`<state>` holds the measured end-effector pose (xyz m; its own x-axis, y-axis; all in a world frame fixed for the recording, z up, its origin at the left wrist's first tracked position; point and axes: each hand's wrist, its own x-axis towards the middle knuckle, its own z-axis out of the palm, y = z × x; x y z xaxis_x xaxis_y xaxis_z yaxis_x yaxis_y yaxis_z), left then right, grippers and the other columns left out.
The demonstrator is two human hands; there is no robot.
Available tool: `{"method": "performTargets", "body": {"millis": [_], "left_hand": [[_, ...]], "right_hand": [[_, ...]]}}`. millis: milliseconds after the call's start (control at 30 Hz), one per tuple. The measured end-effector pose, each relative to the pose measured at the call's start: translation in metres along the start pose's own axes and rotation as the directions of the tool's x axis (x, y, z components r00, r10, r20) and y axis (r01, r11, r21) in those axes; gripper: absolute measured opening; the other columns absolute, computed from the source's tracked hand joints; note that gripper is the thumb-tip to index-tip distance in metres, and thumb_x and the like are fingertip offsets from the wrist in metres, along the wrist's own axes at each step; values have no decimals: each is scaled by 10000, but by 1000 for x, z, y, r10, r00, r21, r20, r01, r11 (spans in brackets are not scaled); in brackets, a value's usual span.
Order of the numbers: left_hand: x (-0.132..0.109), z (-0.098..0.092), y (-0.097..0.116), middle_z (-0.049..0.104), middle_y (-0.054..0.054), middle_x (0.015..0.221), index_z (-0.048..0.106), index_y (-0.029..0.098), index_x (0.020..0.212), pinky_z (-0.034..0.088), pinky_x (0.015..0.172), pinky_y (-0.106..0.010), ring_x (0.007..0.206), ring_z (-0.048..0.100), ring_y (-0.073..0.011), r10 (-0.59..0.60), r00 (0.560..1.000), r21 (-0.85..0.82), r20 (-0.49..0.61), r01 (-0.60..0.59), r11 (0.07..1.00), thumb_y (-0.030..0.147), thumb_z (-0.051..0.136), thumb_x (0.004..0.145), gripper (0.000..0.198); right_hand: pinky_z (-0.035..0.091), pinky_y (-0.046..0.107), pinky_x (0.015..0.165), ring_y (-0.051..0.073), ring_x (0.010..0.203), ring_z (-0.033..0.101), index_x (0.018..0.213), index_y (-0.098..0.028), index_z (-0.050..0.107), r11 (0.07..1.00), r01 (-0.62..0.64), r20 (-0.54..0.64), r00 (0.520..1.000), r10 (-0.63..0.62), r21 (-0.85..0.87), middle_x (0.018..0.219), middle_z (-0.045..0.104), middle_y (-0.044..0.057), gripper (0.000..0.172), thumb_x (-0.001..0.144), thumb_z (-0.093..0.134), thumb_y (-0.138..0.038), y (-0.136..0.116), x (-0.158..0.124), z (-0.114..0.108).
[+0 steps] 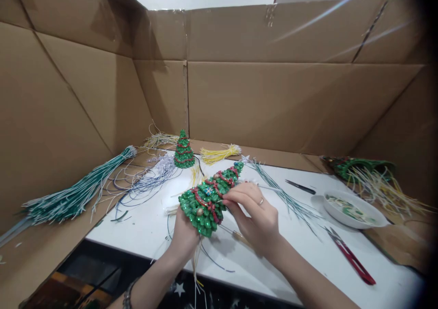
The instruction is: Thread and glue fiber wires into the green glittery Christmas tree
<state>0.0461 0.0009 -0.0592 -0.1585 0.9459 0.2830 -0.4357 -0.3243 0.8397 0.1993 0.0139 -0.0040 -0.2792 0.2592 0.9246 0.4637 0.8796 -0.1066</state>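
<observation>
A green glittery Christmas tree figurine point(205, 197) with red garlands, small ornaments and a pale star on top is tilted to the right above the white work surface. My left hand point(185, 231) grips it from below and behind, its fingers mostly hidden by the tree. Against the tree's right side, my right hand point(255, 213) is closed in a pinch; a thin tip shows at the fingertips, too small to name. Wires hang from beneath the tree. A thin tool with a wooden handle point(242, 239) lies under my right hand.
A second tree figurine point(184, 151) stands farther back. Bundles of green wires point(82, 188), yellow wires point(221, 154) and blue wires point(150, 181) lie around. To the right are a white bowl point(379, 220), red-handled snips point(354, 259) and dark tweezers point(301, 187). Cardboard walls point(273, 104) enclose the surface.
</observation>
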Motion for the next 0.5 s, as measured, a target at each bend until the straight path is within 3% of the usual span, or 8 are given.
{"method": "performTargets", "body": {"millis": [233,400,500], "left_hand": [[0,-7,-2,735,-103,1047,680,169,1029,537,888,-388,978,684,-272,9,1000,70,3,-9,998,341,769,739,348],[0,-1,8,748,-103,954,698,160,947,562,823,-385,891,704,-280,91,996,175,-15,-87,981,362,763,718,312],[-2,3,15,748,-107,911,706,154,899,573,776,-368,863,703,-283,190,979,297,-77,-160,941,339,780,664,308]], "right_hand": [[519,334,738,165,825,612,972,-204,595,992,119,101,987,-122,30,865,689,43,304,849,482,50,4,-1,-7],[511,295,736,144,786,614,958,-197,593,991,-77,86,994,68,108,824,660,31,171,865,582,-55,-2,0,-6],[471,261,634,117,659,572,829,-193,579,964,-235,117,968,221,124,702,614,-2,87,882,573,-123,-7,1,-5]]}}
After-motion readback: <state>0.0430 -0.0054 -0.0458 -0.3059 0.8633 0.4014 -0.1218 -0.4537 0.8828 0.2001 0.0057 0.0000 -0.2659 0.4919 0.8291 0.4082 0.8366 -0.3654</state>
